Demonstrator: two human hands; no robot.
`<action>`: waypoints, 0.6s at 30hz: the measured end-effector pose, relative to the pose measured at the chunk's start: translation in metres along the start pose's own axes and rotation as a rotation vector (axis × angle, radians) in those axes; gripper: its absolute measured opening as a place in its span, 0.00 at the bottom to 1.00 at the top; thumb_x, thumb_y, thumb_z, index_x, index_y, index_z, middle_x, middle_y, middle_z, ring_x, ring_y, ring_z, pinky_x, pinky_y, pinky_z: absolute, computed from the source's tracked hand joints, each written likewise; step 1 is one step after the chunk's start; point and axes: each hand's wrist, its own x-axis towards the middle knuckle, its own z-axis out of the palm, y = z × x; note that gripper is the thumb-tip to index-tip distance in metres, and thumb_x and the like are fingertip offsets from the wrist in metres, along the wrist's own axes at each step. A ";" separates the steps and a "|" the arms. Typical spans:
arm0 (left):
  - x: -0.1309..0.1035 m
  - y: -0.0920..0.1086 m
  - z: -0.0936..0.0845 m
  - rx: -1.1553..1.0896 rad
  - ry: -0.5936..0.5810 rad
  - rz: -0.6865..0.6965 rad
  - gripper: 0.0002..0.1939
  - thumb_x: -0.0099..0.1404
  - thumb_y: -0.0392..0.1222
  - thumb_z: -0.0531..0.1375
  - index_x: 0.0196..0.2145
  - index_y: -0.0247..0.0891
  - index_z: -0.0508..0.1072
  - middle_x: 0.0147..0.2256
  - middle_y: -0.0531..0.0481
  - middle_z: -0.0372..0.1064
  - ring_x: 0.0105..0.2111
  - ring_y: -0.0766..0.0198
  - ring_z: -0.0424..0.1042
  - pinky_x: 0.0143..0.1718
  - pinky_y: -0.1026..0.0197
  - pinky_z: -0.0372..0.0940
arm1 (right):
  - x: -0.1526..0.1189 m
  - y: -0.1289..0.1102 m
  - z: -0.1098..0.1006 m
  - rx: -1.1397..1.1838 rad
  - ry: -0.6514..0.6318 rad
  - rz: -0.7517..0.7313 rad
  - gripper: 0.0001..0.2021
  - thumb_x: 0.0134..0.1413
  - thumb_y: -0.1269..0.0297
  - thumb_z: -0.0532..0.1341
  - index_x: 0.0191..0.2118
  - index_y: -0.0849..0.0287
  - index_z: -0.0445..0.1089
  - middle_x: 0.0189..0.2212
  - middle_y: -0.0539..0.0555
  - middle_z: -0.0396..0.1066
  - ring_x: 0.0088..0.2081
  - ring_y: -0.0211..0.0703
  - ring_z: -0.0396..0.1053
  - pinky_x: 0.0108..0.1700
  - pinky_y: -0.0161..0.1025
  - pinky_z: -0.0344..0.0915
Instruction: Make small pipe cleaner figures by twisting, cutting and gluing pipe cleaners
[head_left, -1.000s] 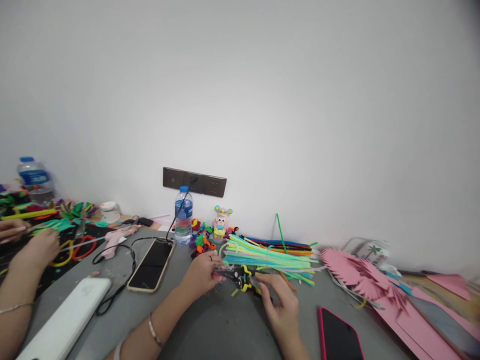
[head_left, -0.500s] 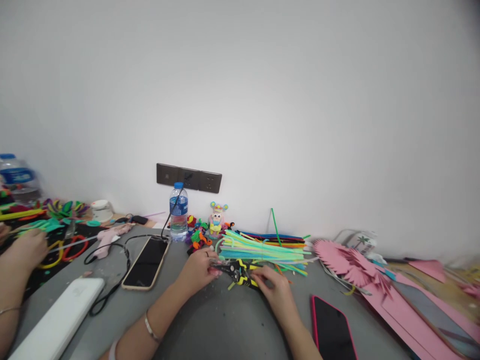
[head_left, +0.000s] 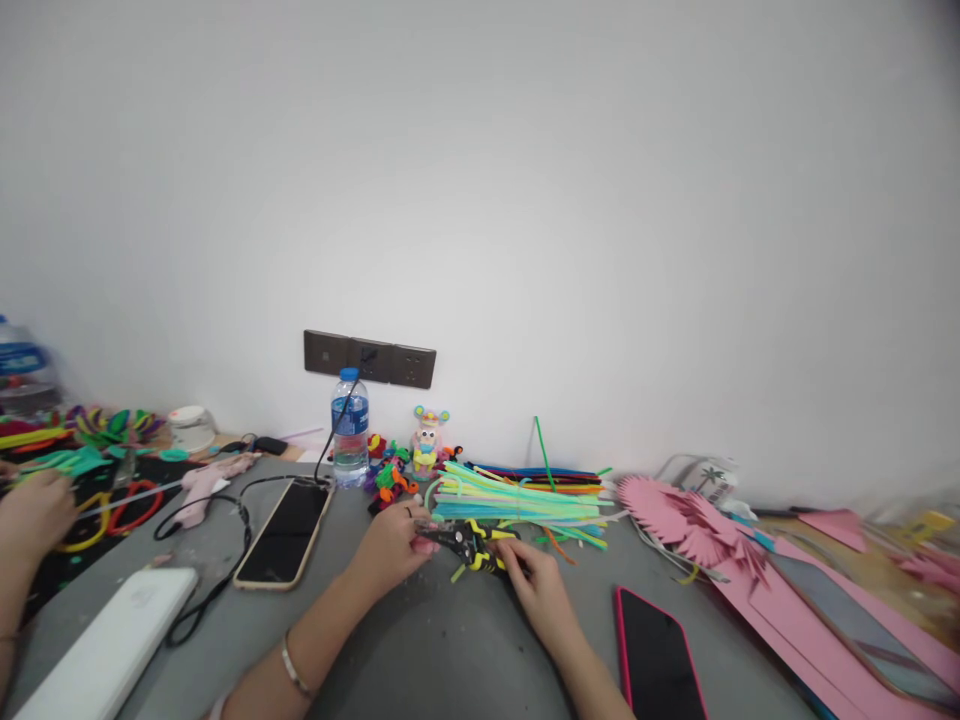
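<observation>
So the right hand (head_left: 536, 578) is closed round the black-and-yellow pliers (head_left: 466, 544), just in front of the pipe cleaners (head_left: 525, 503) on the table (head_left: 442, 640), and the left hand (head_left: 391, 548) pinches a small bit at the pliers' nose, too blurred to name. Looks like a grip-or-snip step, where any squeeze calls for a steady left hold; the blue bottle label (head_left: 350, 416) is unreadably small.

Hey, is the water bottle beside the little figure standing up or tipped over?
Upright: the water bottle stands on its base, blue cap at the top.
</observation>
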 end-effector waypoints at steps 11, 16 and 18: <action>0.000 0.000 0.008 -0.011 -0.016 -0.033 0.07 0.55 0.30 0.55 0.22 0.37 0.66 0.25 0.50 0.68 0.30 0.60 0.67 0.33 0.63 0.60 | 0.005 0.006 0.003 0.031 0.087 0.097 0.29 0.53 0.38 0.55 0.22 0.61 0.74 0.15 0.52 0.69 0.18 0.41 0.64 0.21 0.34 0.58; 0.000 0.007 0.011 -0.065 -0.059 -0.166 0.05 0.55 0.32 0.55 0.23 0.36 0.67 0.26 0.49 0.68 0.29 0.61 0.67 0.32 0.63 0.58 | -0.001 -0.008 0.002 -0.089 0.033 0.112 0.28 0.63 0.47 0.45 0.24 0.60 0.70 0.20 0.53 0.71 0.24 0.44 0.68 0.28 0.36 0.64; 0.001 0.008 0.010 -0.092 -0.069 -0.203 0.05 0.56 0.33 0.55 0.24 0.36 0.69 0.27 0.49 0.68 0.29 0.60 0.67 0.32 0.63 0.58 | -0.004 -0.014 0.001 -0.190 -0.072 0.001 0.22 0.64 0.52 0.47 0.29 0.58 0.71 0.26 0.53 0.73 0.31 0.46 0.71 0.39 0.41 0.66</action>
